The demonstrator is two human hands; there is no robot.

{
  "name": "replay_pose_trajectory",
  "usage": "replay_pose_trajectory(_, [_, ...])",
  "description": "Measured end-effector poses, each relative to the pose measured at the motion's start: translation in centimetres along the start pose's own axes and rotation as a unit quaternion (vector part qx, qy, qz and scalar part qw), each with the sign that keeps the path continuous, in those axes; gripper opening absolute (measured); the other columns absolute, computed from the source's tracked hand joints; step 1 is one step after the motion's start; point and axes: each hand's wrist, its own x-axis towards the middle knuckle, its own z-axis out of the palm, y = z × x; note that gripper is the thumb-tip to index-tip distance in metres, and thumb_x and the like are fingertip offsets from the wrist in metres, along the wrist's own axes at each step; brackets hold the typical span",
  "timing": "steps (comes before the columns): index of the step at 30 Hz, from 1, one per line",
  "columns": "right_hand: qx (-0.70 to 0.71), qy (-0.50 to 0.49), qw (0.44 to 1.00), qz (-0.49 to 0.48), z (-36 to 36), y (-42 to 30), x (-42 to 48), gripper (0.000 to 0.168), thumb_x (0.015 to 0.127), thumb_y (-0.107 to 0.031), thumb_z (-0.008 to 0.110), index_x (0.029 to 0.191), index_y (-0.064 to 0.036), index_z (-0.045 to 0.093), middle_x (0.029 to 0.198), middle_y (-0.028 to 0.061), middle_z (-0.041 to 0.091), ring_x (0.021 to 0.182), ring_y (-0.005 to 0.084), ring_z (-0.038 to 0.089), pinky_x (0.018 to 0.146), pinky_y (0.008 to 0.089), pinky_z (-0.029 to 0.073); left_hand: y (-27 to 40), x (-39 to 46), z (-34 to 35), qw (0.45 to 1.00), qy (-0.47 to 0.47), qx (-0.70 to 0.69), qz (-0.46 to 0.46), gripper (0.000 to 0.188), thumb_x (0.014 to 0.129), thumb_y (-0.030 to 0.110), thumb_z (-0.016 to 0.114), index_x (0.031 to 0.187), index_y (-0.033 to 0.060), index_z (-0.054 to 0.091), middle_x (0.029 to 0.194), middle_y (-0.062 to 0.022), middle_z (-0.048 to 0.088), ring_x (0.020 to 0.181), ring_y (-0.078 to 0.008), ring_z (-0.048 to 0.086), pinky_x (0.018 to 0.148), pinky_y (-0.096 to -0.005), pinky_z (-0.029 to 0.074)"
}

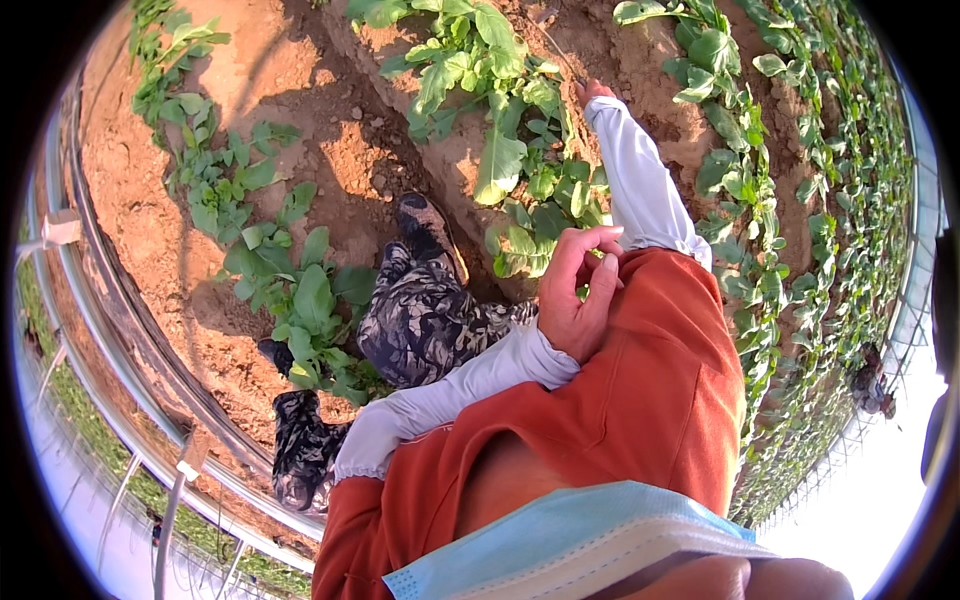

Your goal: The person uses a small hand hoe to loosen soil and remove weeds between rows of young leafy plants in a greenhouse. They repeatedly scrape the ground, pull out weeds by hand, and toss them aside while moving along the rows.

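Observation:
My left hand (581, 292) is raised in front of my chest, its fingers loosely curled. A gap shows between thumb and forefinger, and nothing is seen in the hand. My right hand (595, 91) reaches far out, low beside a clump of broad-leaved green plants (501, 161). From its fingers a thin dark rod (556, 46) slants away over the soil, and the hand appears closed on its near end. The far end of the rod is too small to make out. Part of the right hand is hidden by its pale sleeve (649, 172).
My dark shoe (427, 229) stands in the furrow between plant rows. Another leafy row (259, 247) runs close by my legs. Metal pipes (112, 315) border the left side. Dense rows (840, 225) fill the right, where a person (872, 386) is far off.

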Motion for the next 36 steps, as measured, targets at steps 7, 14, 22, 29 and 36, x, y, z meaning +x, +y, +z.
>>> replay_pose_trajectory(7, [0.022, -0.013, 0.999, 0.023, 3.6, 7.3, -8.0, 0.051, 0.078, -0.050, 0.045, 0.099, -0.003, 0.049, 0.088, 0.0259, 0.058, 0.086, 0.0414, 0.055, 0.075, 0.0482, 0.043, -0.2, -0.2, 0.7, 0.998, 0.015, 0.029, 0.054, 0.027, 0.083, 0.001, 0.044, 0.110, -0.0026, 0.043, 0.108, -0.0095, 0.040, 0.078, -0.0120, 0.051, 0.072, -0.0250, 0.043])
replay_pose_trajectory(14, [-0.020, -0.051, 0.998, 0.025, 2.7, 15.8, -14.8, 0.042, 0.080, -0.048, 0.043, 0.094, -0.009, 0.045, 0.078, 0.0264, 0.058, 0.075, 0.0432, 0.055, 0.068, 0.0501, 0.043, -0.6, -0.3, 1.6, 0.998, 0.008, 0.023, 0.064, 0.029, 0.083, 0.002, 0.045, 0.111, -0.0015, 0.043, 0.108, -0.0084, 0.040, 0.080, -0.0124, 0.048, 0.073, -0.0255, 0.041])
replay_pose_trajectory(22, [-0.061, 0.073, 0.995, -0.006, -5.2, 1.9, -1.1, 0.046, 0.081, -0.048, 0.043, 0.098, -0.005, 0.045, 0.093, 0.0231, 0.058, 0.087, 0.0375, 0.056, 0.074, 0.0471, 0.044, 0.2, 0.9, 1.0, 0.997, 0.032, 0.025, 0.060, 0.030, 0.082, 0.001, 0.044, 0.112, -0.0013, 0.042, 0.109, -0.0090, 0.039, 0.083, -0.0140, 0.048, 0.077, -0.0270, 0.039])
replay_pose_trajectory(29, [-0.002, 0.093, 0.994, 0.064, -3.3, -5.0, 8.9, 0.050, 0.078, -0.047, 0.047, 0.104, -0.006, 0.051, 0.101, 0.0171, 0.058, 0.098, 0.0323, 0.053, 0.083, 0.0427, 0.042, 0.2, 2.0, -1.0, 0.997, 0.036, 0.038, 0.051, 0.030, 0.082, 0.000, 0.043, 0.113, -0.0013, 0.042, 0.110, -0.0099, 0.038, 0.085, -0.0147, 0.048, 0.078, -0.0265, 0.039])
replay_pose_trajectory(36, [0.001, 0.068, 0.997, 0.046, 2.1, 5.8, -1.2, 0.048, 0.078, -0.048, 0.045, 0.092, -0.002, 0.051, 0.084, 0.0263, 0.058, 0.082, 0.0420, 0.055, 0.074, 0.0472, 0.043, 0.5, 2.1, -0.5, 0.995, 0.046, 0.047, 0.074, 0.029, 0.083, 0.002, 0.043, 0.111, -0.0025, 0.043, 0.107, -0.0100, 0.040, 0.083, -0.0138, 0.048, 0.076, -0.0261, 0.039])
